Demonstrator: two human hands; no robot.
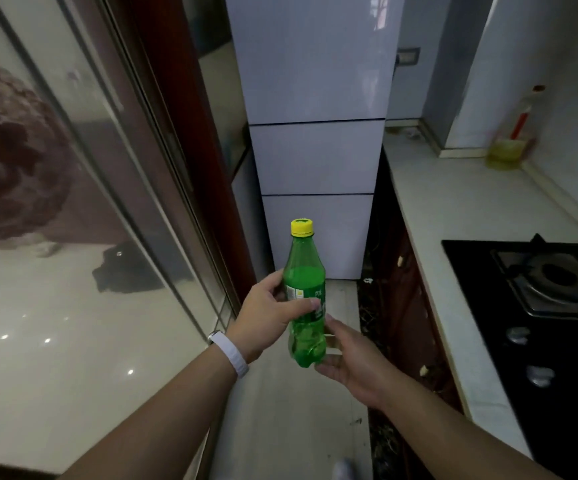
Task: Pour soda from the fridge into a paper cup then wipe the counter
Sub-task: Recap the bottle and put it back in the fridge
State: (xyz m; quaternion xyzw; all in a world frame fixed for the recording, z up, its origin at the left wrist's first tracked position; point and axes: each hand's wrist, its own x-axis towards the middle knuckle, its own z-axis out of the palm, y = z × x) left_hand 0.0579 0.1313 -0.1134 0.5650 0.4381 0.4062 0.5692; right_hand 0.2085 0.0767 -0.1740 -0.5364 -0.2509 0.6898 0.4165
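— Where's the soda?
— Upright before me: the green plastic soda bottle (305, 271), yellow cap (302, 227) on. My left hand (266, 318) grips its label, and my right hand (355, 363) cups its base.
— Beyond?
— The tall white fridge (315, 157), closed, with the pale counter (471, 202) to the right.

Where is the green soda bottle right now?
Head view, centre: the soda bottle is held upright by the left hand, right hand at its base, in front of the white fridge, counter to its right.

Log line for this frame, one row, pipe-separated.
left hand: grips green soda bottle, upright, capped | right hand: at its base, grip unclear | fridge: doors shut | counter: holds gas hob
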